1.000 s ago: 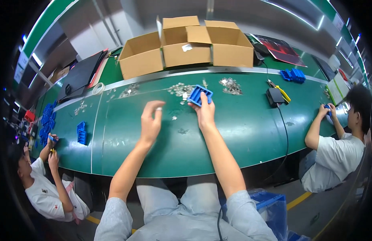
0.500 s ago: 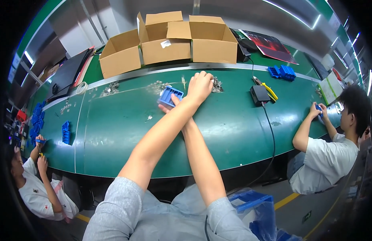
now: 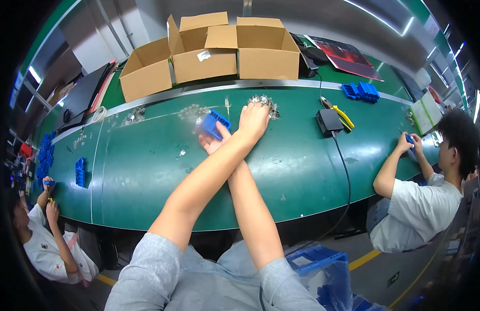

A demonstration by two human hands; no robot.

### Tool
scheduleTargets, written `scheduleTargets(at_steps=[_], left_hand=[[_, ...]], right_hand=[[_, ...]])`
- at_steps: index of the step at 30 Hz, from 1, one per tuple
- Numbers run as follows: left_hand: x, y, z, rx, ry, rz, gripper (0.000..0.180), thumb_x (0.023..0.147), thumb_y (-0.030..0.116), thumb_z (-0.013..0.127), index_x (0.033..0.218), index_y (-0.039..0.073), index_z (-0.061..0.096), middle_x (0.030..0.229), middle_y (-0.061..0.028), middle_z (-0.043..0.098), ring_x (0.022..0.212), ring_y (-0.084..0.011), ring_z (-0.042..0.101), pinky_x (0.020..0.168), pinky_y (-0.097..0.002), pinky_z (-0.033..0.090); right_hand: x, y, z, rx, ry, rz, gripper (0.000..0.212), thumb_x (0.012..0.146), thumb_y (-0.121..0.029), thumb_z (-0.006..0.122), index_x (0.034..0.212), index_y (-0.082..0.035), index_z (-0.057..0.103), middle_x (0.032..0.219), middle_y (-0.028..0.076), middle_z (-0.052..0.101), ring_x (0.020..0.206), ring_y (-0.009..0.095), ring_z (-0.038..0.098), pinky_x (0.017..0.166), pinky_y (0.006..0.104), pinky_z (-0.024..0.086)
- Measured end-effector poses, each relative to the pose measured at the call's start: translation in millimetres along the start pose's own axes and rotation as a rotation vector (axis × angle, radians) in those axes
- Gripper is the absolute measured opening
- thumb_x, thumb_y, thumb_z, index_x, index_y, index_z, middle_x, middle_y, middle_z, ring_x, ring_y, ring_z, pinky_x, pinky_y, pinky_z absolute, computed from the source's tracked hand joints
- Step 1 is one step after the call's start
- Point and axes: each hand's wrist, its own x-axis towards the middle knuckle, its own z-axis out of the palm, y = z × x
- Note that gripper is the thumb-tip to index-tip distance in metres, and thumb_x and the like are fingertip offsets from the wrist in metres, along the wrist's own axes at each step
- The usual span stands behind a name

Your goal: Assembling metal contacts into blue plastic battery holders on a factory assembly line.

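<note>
My forearms cross, the left one on top. My left hand (image 3: 254,123) reaches to the right, its curled fingers at the near edge of a pile of small metal parts (image 3: 263,100). Whatever its fingertips pinch is hidden. My right hand (image 3: 214,143), on the left beyond the crossing, grips a blue plastic box (image 3: 215,125) with compartments along it. The thumb lies against the box's near side, and the box is tilted and held over the table. Left of it are more loose small parts (image 3: 193,112), partly blurred.
Open cardboard boxes (image 3: 204,66) line the back. To the right are a black adapter with a cable (image 3: 329,122), yellow-handled pliers (image 3: 346,119) and blue plastic pieces (image 3: 360,92). Another blue piece (image 3: 80,172) lies left on the green table (image 3: 141,181). Co-workers sit at both sides.
My left hand has drawn nearer to me, baring more of the metal pile beyond its fingers. The blue box has turned and tilted in my right hand. The whole view has shifted slightly.
</note>
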Motion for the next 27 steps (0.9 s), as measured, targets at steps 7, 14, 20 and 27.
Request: scheduleTargets(at_steps=[7,14,20,27], left_hand=[[0,10,-2,-0.008,0.031,-0.084,0.010,0.078,0.014,0.061,0.086,0.008,0.064,0.088,-0.0105,0.064,0.088,-0.0295,0.059,0.077,-0.0428,0.045],[0,14,5,-0.114,0.087,0.105,0.015,0.078,0.015,0.061,0.091,0.009,0.062,0.092,-0.0094,0.060,0.091,-0.0279,0.058,0.080,-0.0416,0.044],[2,14,13,-0.044,-0.018,0.102,0.012,0.079,0.012,0.059,0.089,0.006,0.063,0.091,-0.0106,0.059,0.093,-0.0283,0.058,0.080,-0.0395,0.045],[1,18,5,-0.106,-0.011,0.046,0.011,0.081,0.012,0.060,0.091,0.006,0.064,0.095,-0.0126,0.058,0.094,-0.0296,0.057,0.082,-0.0407,0.045]], right_hand=[[0,-2,-6,0.021,-0.057,-0.002,0.035,0.093,-0.025,0.056,0.120,-0.003,0.050,0.115,0.015,0.060,0.106,0.029,0.058,0.085,0.0394,0.050],[0,-4,-6,0.036,-0.028,-0.001,0.037,0.093,-0.026,0.057,0.120,-0.002,0.052,0.116,0.016,0.059,0.106,0.028,0.058,0.083,0.0391,0.051],[-3,-5,3,0.089,0.006,0.017,0.039,0.092,-0.026,0.057,0.121,-0.001,0.053,0.118,0.013,0.059,0.107,0.027,0.058,0.082,0.0376,0.051],[-2,-10,-7,0.055,-0.042,0.012,0.040,0.091,-0.025,0.057,0.123,-0.002,0.050,0.118,0.012,0.059,0.109,0.027,0.058,0.082,0.0378,0.051]])
